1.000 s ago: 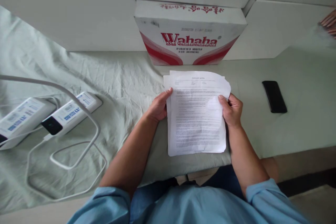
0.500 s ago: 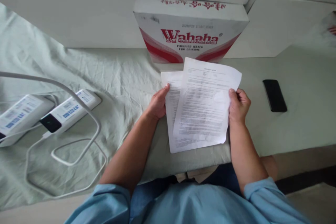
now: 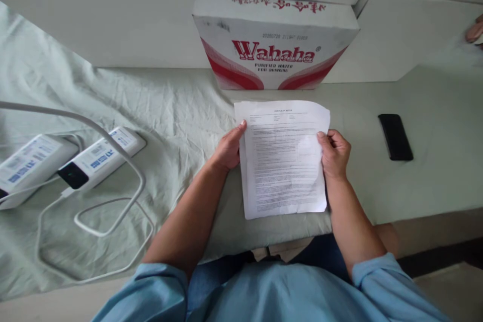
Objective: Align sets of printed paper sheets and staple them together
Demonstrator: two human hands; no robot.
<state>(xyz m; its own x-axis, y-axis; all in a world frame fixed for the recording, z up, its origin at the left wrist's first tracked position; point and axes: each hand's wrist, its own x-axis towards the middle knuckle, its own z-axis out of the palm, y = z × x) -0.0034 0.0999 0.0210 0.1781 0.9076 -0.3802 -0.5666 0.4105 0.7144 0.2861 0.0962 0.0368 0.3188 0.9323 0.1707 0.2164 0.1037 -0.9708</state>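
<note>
On the green cloth [image 3: 181,110], before a Wahaha box [image 3: 274,45], lies a white stack of printed papers [image 3: 283,161], squared flat. Left hand [image 3: 227,150] pinches its left edge, right hand [image 3: 334,153] grips its right edge.

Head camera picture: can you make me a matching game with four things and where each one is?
Things:
1. papers
2. black phone
3. Wahaha box
4. white power strips

Places:
A. far left on the cloth, with cables
B. held between both hands
C. lying alone, right of the right hand
D. standing behind the papers

Pairs: 1-B, 2-C, 3-D, 4-A
</note>
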